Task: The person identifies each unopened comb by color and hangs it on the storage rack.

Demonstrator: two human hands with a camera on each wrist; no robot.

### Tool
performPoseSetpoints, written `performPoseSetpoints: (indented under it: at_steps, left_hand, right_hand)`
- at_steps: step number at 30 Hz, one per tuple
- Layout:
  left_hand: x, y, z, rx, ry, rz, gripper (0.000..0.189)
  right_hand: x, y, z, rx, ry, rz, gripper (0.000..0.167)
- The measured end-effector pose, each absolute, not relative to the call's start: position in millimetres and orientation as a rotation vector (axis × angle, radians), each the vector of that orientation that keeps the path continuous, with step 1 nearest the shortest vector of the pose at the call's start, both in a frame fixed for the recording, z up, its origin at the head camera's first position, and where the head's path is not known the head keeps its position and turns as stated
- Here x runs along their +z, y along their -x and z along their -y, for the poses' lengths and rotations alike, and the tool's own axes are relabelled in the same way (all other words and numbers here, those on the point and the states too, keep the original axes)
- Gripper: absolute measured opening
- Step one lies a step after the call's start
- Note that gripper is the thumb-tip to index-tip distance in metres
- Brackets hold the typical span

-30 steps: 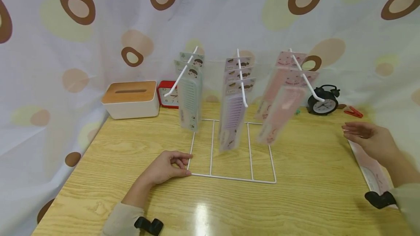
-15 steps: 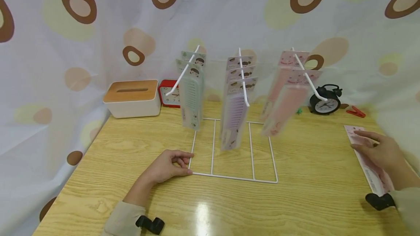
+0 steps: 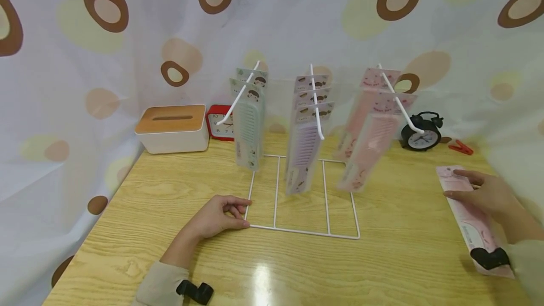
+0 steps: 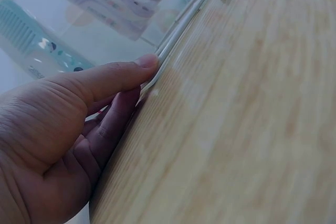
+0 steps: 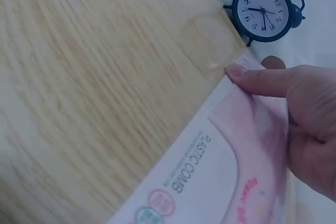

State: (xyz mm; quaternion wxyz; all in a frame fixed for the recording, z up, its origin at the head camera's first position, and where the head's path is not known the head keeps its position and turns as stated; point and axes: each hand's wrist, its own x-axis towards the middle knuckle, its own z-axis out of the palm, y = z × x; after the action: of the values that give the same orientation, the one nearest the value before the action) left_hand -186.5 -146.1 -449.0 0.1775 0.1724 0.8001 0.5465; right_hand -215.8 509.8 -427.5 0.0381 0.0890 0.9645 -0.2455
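My left hand (image 3: 218, 216) pinches the front left corner of a white wire display rack (image 3: 297, 231), and the left wrist view shows the thumb lying along the wire. At the right, my right hand (image 3: 488, 197) grips a packaged pink comb (image 3: 469, 221) across its width near the top, thumb on one edge; the right wrist view shows "PLASTIC COMB" printed on the pack. Packaged combs hang from the rack's three hooks: green combs (image 3: 247, 124) at left, purple combs (image 3: 303, 150) in the middle, pink combs (image 3: 374, 140) at right.
Behind the rack stand a white tissue box with a wooden lid (image 3: 172, 129) and a red clock (image 3: 220, 129). A black alarm clock (image 3: 420, 136) and a red clip (image 3: 461, 147) sit at the back right. A patterned curtain (image 3: 272, 27) hangs behind the wooden table (image 3: 170, 192).
My right hand came down onto the pink comb pack, took hold of it and shifted it slightly left. The front hanging pink comb swings a little. My left hand stays on the rack corner.
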Motion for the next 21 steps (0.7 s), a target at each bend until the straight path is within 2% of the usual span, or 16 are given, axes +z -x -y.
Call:
performPoseSetpoints:
  at_steps: [6, 11, 15, 21]
  left_hand:
    - [-448, 185, 146, 1.547, -0.473, -2.253, 0.051]
    - [-447, 185, 146, 1.554, -0.473, -2.244, 0.051]
    - [-448, 186, 147, 1.553, -0.472, -2.248, 0.051]
    - [-449, 186, 146, 1.555, -0.475, -2.242, 0.051]
  right_hand:
    - [-430, 214, -503, -0.954, -0.259, -2.925, 0.089]
    - [-413, 208, -485, -1.123, -0.227, -2.927, 0.078]
    - [-394, 202, -464, -1.235, -0.192, -2.903, 0.080]
    - [-368, 189, -432, -1.405, 0.018, -2.906, 0.084]
